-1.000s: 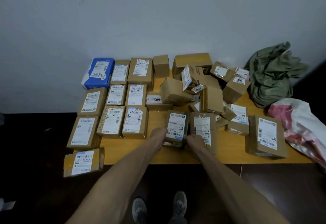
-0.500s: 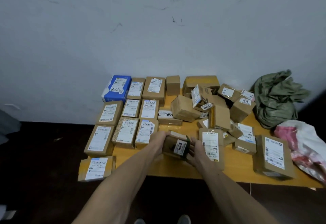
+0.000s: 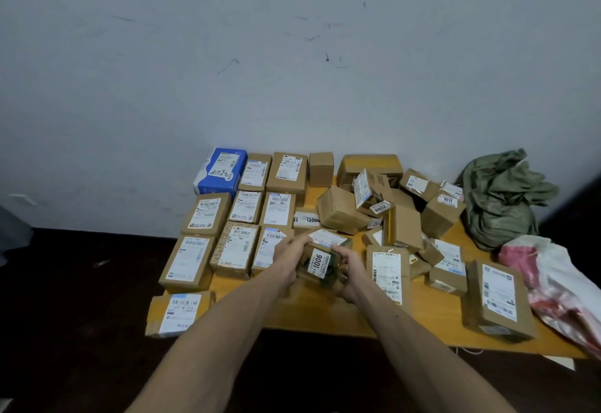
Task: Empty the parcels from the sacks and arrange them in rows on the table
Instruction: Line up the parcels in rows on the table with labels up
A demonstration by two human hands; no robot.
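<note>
1. Your left hand (image 3: 290, 250) grips the left side of the 1006 parcel (image 3: 320, 261), with the fingers curled over its far upper edge.
2. Your right hand (image 3: 349, 270) grips the right side of the same parcel, fingers wrapped round it.
3. The 1006 parcel is small, dark-wrapped and tilted. One white label reading "1006" faces you and a second white label lies on its upper face. It sits between your hands, over the near middle of the surface (image 3: 325, 313). You cannot tell whether it touches the wood.
4. Just left of your left hand lie the arranged parcels (image 3: 242, 248), set labels-up in rows three across. At their far-left corner is a blue parcel (image 3: 221, 170).
5. Nearer you and left of your left hand, an overhanging parcel (image 3: 177, 313) juts past the surface's near edge.
6. Just right of your right hand lies a flat parcel (image 3: 387, 271), label up.
7. Beyond your right hand stands the heap (image 3: 383, 207) of unsorted boxes, tilted and leaning on one another, with tags "2009" and "1011" showing.
8. Well right of your right hand lies a large parcel (image 3: 497, 298). Beyond it is a crumpled green sack (image 3: 497, 194), and beside it a white-and-pink sack (image 3: 559, 292).
</note>
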